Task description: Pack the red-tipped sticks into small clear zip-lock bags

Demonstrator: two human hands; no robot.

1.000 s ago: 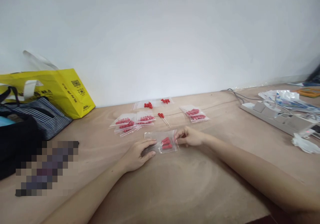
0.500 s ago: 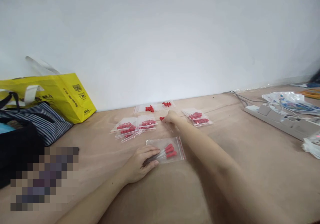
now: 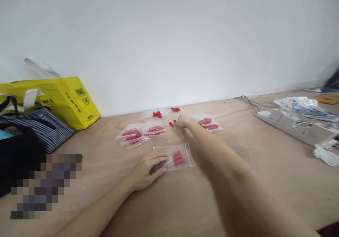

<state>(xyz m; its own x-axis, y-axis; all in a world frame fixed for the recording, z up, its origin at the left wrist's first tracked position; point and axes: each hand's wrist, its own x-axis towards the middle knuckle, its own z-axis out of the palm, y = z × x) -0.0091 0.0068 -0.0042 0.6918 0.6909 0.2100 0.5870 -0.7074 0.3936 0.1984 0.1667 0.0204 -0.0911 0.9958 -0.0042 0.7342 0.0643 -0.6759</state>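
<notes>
My left hand (image 3: 149, 169) lies on a clear zip bag (image 3: 186, 159), its fingers and thumb around the bag's left end. Inside the bag are 3 droppers with red bulbs (image 3: 178, 157); their clear stems run under my fingers. My right hand (image 3: 183, 121) reaches far forward, fingers pinched together. Small red bulbs (image 3: 171, 123) show just left of its fingertips; a dropper seems to be in the pinch, its stem mostly hidden. Behind it lies a clear bag (image 3: 144, 114) with two clusters of red-bulbed droppers (image 3: 157, 114).
Filled zip bags (image 3: 140, 134) overlap left of my right hand, and more filled bags (image 3: 208, 122) lie to its right. A yellow bag (image 3: 82, 106) and a striped bag (image 3: 53, 127) stand at the left. A white power strip (image 3: 293, 129) and plastic packets (image 3: 299, 104) sit at the right.
My right hand has shifted slightly at the droppers, and two red bulbs now show apart beside its fingertips. The left hand stays on the bag. The view has shifted a little.
</notes>
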